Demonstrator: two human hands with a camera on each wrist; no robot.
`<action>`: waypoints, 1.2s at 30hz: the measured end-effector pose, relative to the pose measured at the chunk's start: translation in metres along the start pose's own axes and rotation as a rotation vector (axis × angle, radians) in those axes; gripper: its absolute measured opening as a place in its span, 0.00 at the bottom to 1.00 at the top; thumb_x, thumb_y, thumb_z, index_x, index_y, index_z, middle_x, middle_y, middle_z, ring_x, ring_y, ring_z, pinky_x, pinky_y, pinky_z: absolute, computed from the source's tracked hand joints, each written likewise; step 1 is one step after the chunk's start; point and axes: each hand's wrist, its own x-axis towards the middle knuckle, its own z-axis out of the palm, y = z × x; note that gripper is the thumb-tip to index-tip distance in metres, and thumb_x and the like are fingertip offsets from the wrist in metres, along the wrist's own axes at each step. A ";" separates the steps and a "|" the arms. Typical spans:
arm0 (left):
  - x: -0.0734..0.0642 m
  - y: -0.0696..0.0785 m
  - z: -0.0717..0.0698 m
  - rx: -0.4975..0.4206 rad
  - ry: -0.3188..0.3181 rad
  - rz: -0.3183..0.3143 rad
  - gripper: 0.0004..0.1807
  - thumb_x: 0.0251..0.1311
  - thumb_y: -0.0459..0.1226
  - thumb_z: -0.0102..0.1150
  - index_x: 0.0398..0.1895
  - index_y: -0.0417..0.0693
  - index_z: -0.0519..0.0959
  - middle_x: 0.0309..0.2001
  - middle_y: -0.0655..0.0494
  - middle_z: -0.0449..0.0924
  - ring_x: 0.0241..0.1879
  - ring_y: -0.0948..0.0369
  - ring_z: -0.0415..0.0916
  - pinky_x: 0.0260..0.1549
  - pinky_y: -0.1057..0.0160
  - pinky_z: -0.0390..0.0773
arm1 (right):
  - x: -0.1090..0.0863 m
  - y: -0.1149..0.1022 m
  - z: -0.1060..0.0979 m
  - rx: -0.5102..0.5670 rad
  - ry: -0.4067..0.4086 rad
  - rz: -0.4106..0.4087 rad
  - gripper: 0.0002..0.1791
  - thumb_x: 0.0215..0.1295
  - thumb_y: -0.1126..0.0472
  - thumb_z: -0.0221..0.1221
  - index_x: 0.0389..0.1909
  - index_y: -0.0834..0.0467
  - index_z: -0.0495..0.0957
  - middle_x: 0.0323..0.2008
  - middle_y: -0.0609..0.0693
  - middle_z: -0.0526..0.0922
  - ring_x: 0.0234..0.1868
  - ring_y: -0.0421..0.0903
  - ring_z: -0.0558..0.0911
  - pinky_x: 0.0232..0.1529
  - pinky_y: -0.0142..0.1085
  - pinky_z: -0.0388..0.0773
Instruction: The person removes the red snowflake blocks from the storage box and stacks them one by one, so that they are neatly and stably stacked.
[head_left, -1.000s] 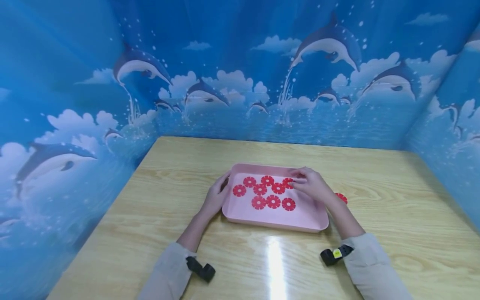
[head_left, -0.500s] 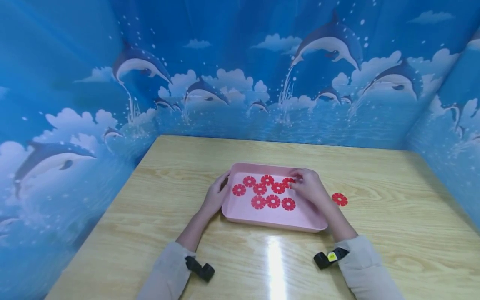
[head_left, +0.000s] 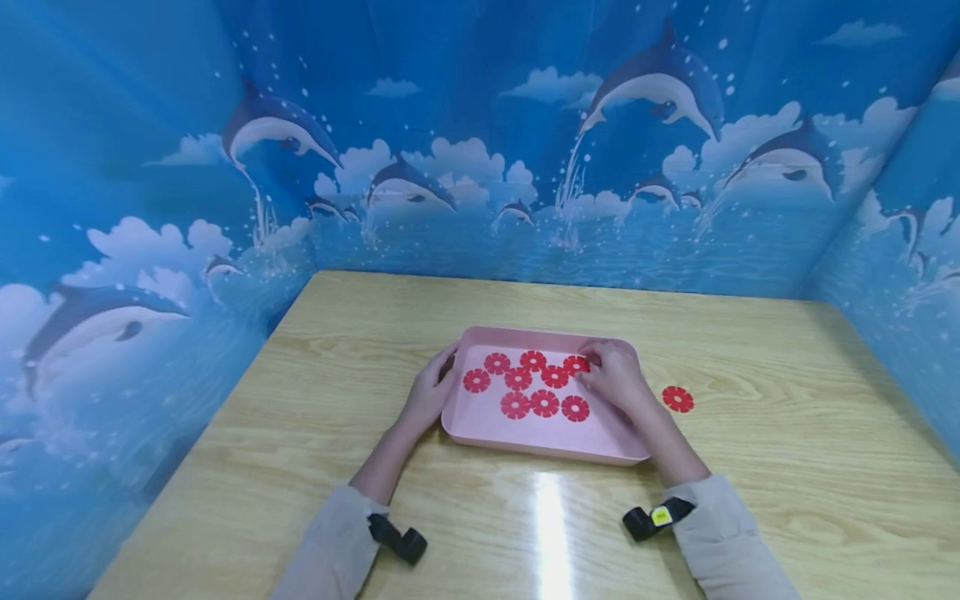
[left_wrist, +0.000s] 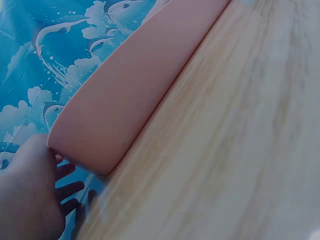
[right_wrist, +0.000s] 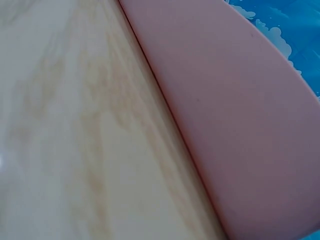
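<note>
Right hand (head_left: pixel 617 379) is apparently positioning a red notched plastic disc (head_left: pixel 569 365) inside the pink rectangular tray (head_left: pixel 547 433).
Left hand (head_left: pixel 431 390) is bracing loosely alongside; right's pinch unclear; gentle release seemingly needed.

Pale beige sleeves (head_left: pixel 731 542) are showing along the bottom; black wrist cameras (head_left: pixel 411 546) are sitting at the cuffs (head_left: pixel 366 502), the right bearing a yellow label (head_left: pixel 661 516).

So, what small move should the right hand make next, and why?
Probably ease the right hand off the round red notched disc at its fingertips: it seems to lie flat in the pink rectangular tray. That would free the hand for the lone disc on the pale wood-grain table, while the left hand rests against the tray's left side.
</note>
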 end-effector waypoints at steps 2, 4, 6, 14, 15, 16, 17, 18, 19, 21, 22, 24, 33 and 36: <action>0.000 -0.001 0.000 0.001 0.000 -0.001 0.24 0.64 0.28 0.45 0.64 0.41 0.64 0.59 0.41 0.67 0.58 0.49 0.65 0.58 0.56 0.64 | 0.000 0.000 0.000 0.004 -0.007 0.001 0.19 0.52 0.65 0.65 0.45 0.67 0.77 0.45 0.61 0.77 0.50 0.58 0.72 0.54 0.50 0.67; 0.000 -0.001 0.000 0.002 -0.002 -0.008 0.24 0.64 0.29 0.45 0.64 0.42 0.64 0.60 0.41 0.67 0.59 0.49 0.64 0.58 0.56 0.64 | 0.000 0.000 0.000 0.012 -0.011 0.000 0.19 0.52 0.66 0.65 0.46 0.68 0.77 0.45 0.62 0.77 0.49 0.58 0.73 0.53 0.49 0.68; 0.000 -0.001 -0.001 0.001 -0.003 -0.016 0.24 0.64 0.29 0.45 0.65 0.43 0.64 0.60 0.43 0.66 0.59 0.50 0.64 0.58 0.57 0.64 | -0.001 -0.001 0.000 0.023 -0.015 -0.001 0.19 0.52 0.66 0.65 0.46 0.69 0.76 0.45 0.62 0.77 0.48 0.58 0.74 0.52 0.49 0.71; -0.002 0.007 -0.003 -0.013 -0.015 0.009 0.23 0.64 0.27 0.44 0.64 0.35 0.62 0.60 0.37 0.64 0.59 0.45 0.63 0.58 0.52 0.63 | -0.001 -0.002 0.001 -0.003 -0.006 -0.020 0.20 0.52 0.66 0.65 0.45 0.70 0.77 0.45 0.63 0.76 0.48 0.58 0.74 0.51 0.48 0.71; 0.000 0.000 -0.003 -0.011 -0.011 0.010 0.23 0.64 0.27 0.45 0.64 0.36 0.63 0.60 0.38 0.64 0.59 0.46 0.63 0.59 0.52 0.63 | -0.001 -0.003 0.001 -0.004 -0.004 -0.016 0.20 0.52 0.66 0.65 0.45 0.70 0.77 0.45 0.63 0.77 0.48 0.58 0.74 0.51 0.48 0.72; 0.000 -0.001 -0.002 -0.010 -0.008 0.015 0.23 0.65 0.28 0.45 0.64 0.37 0.63 0.61 0.39 0.65 0.59 0.46 0.63 0.59 0.53 0.63 | -0.001 -0.003 0.000 -0.003 -0.002 -0.015 0.20 0.52 0.66 0.65 0.45 0.70 0.77 0.45 0.63 0.77 0.48 0.58 0.74 0.51 0.48 0.72; 0.001 -0.002 -0.002 -0.005 -0.005 0.014 0.24 0.65 0.28 0.45 0.64 0.38 0.63 0.61 0.39 0.65 0.59 0.47 0.63 0.58 0.53 0.63 | -0.001 -0.003 0.000 -0.001 0.001 -0.011 0.19 0.52 0.66 0.65 0.45 0.70 0.77 0.45 0.62 0.77 0.48 0.57 0.74 0.51 0.48 0.72; 0.001 -0.003 -0.002 0.000 -0.003 0.010 0.24 0.64 0.28 0.45 0.64 0.39 0.63 0.60 0.40 0.65 0.59 0.47 0.63 0.58 0.54 0.63 | -0.001 -0.003 0.000 0.000 0.007 -0.010 0.19 0.51 0.65 0.65 0.44 0.70 0.77 0.45 0.62 0.77 0.48 0.57 0.73 0.52 0.48 0.71; 0.001 -0.003 -0.002 0.002 -0.001 0.007 0.24 0.64 0.28 0.45 0.65 0.41 0.63 0.60 0.41 0.66 0.59 0.48 0.64 0.58 0.55 0.64 | -0.001 -0.003 0.000 0.003 0.013 -0.008 0.19 0.51 0.65 0.65 0.44 0.69 0.78 0.45 0.61 0.77 0.49 0.57 0.73 0.52 0.48 0.71; 0.001 -0.003 -0.001 0.004 -0.004 0.003 0.24 0.65 0.29 0.45 0.65 0.42 0.63 0.60 0.42 0.66 0.59 0.49 0.63 0.58 0.55 0.63 | 0.000 -0.003 0.000 0.005 0.025 -0.012 0.18 0.51 0.65 0.66 0.43 0.68 0.78 0.45 0.61 0.77 0.49 0.57 0.72 0.53 0.49 0.69; 0.001 -0.003 -0.001 0.003 -0.004 -0.003 0.24 0.65 0.29 0.45 0.65 0.42 0.63 0.60 0.42 0.66 0.59 0.49 0.63 0.58 0.55 0.63 | 0.000 -0.003 0.000 0.009 0.032 -0.014 0.18 0.51 0.65 0.66 0.43 0.67 0.79 0.45 0.60 0.78 0.49 0.57 0.72 0.53 0.49 0.69; 0.001 -0.003 -0.001 0.003 -0.005 -0.014 0.24 0.65 0.30 0.45 0.65 0.43 0.63 0.60 0.43 0.66 0.59 0.49 0.63 0.59 0.56 0.63 | -0.001 -0.004 0.000 0.018 0.043 -0.015 0.18 0.51 0.65 0.66 0.44 0.66 0.79 0.44 0.59 0.78 0.49 0.56 0.72 0.53 0.49 0.68; -0.001 -0.003 -0.001 -0.021 -0.011 0.015 0.23 0.65 0.29 0.44 0.65 0.40 0.63 0.60 0.39 0.65 0.59 0.46 0.63 0.58 0.52 0.63 | -0.008 -0.011 -0.009 0.117 0.013 0.044 0.19 0.54 0.64 0.64 0.49 0.62 0.77 0.49 0.57 0.75 0.52 0.55 0.71 0.51 0.48 0.73; 0.000 -0.003 0.000 -0.005 -0.007 -0.004 0.24 0.65 0.30 0.45 0.65 0.42 0.63 0.60 0.41 0.66 0.59 0.48 0.63 0.58 0.55 0.63 | -0.013 -0.012 -0.016 0.123 0.008 0.055 0.20 0.55 0.62 0.63 0.51 0.59 0.77 0.49 0.56 0.75 0.53 0.55 0.70 0.52 0.50 0.71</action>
